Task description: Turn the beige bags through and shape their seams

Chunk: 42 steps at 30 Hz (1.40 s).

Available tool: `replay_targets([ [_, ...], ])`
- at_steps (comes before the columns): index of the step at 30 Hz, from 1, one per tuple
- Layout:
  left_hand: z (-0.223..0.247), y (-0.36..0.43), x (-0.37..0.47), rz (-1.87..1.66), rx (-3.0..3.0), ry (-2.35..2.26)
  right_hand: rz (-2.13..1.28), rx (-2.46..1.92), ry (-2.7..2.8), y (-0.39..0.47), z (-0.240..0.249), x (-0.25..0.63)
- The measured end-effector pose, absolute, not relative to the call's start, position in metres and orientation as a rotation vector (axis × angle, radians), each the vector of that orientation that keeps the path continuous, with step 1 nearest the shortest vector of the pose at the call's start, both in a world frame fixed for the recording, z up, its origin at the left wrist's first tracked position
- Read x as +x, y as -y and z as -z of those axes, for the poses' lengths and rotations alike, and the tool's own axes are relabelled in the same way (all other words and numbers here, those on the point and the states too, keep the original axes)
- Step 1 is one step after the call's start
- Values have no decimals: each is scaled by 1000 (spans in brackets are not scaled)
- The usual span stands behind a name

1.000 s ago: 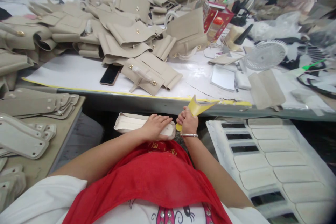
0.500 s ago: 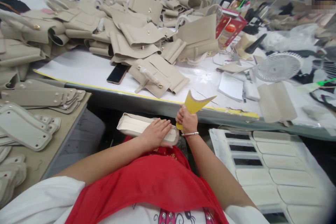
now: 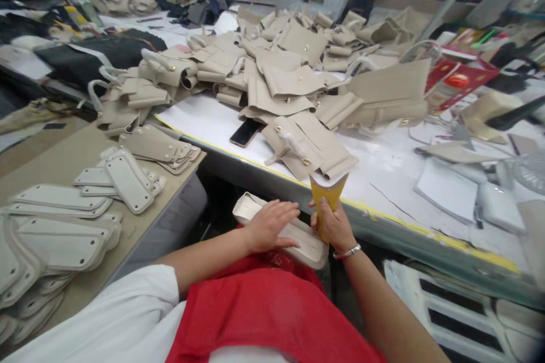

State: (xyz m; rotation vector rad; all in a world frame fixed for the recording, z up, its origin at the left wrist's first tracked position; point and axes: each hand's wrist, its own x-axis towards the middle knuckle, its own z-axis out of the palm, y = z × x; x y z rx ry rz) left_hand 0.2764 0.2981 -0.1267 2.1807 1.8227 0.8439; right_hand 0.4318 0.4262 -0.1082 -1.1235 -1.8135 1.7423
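Since the last frame the view has swung left and the yellow forked tool (image 3: 331,191), which leaned over to the right, now points almost straight up. Going left to right: a side table has stacks of flat pale pieces (image 3: 68,238) with little holes at the corners, some piled over each other. Next, a big heap of beige bag parts (image 3: 293,82) on the white-topped bench, with a black phone (image 3: 246,133) lying at its front edge. Below the bench edge, the left hand (image 3: 272,226) is loose, fingers straight and thumb out, over a long beige piece (image 3: 309,244) held just in front of the red apron (image 3: 272,306); it's hard to tell from here whether the palm presses down or just hovers. The right hand (image 3: 338,229) grips the yellow tool, thumb along it, right by the piece's far end. Further right, a notepad (image 3: 447,188) on the bench
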Motion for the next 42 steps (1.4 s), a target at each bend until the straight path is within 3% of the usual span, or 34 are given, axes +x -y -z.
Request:
replay_targets([
  [3, 130, -275, 225, -1216, 1516, -2096, -1789, -1032, 2122, -437, 93, 418],
  [7, 156, -265, 195, -1414, 842, -1689, -1711, -692, 2729, -447, 77, 383],
  [12, 174, -273, 205, -1452, 637, -1546, -988, -643, 3352, -449, 87, 331],
  [15, 172, -275, 206, -1495, 611, -1479, -576, -681, 3421, -437, 103, 308],
  [18, 170, -275, 204, -1567, 570, -1337, -382, -711, 3365, -423, 115, 294],
  [33, 191, -276, 196, -1495, 24, -1450, -226, -299, 3312, -420, 125, 269],
  [42, 182, -275, 203, -1576, -47, -1485, -219, -394, 3324, -408, 124, 279],
])
